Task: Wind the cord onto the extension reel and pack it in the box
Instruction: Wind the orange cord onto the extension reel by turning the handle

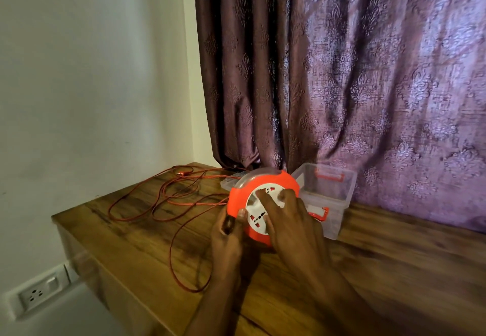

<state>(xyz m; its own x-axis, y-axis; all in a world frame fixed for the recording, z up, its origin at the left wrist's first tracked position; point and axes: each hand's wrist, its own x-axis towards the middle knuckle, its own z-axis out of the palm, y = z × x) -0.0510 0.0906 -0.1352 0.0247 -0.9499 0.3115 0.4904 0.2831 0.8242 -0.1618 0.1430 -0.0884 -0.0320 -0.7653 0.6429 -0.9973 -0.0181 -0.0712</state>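
Note:
An orange extension reel (pixel 238 199) with a white socket face stands tilted on the wooden table (pixel 394 256). My left hand (pixel 227 233) grips its lower left rim, thumb on the front. My right hand (pixel 292 222) lies over the white face, fingers spread and pressing on it. The orange cord (pixel 168 204) trails from the reel's left side in loose loops across the table, one loop hanging over the front edge. A clear plastic box (pixel 328 191) with orange latches stands open just right of and behind the reel.
A clear lid (pixel 230 180) lies behind the reel. A patterned curtain (pixel 342 72) hangs behind the table. On the white wall at lower left is a socket with a switch (pixel 39 293).

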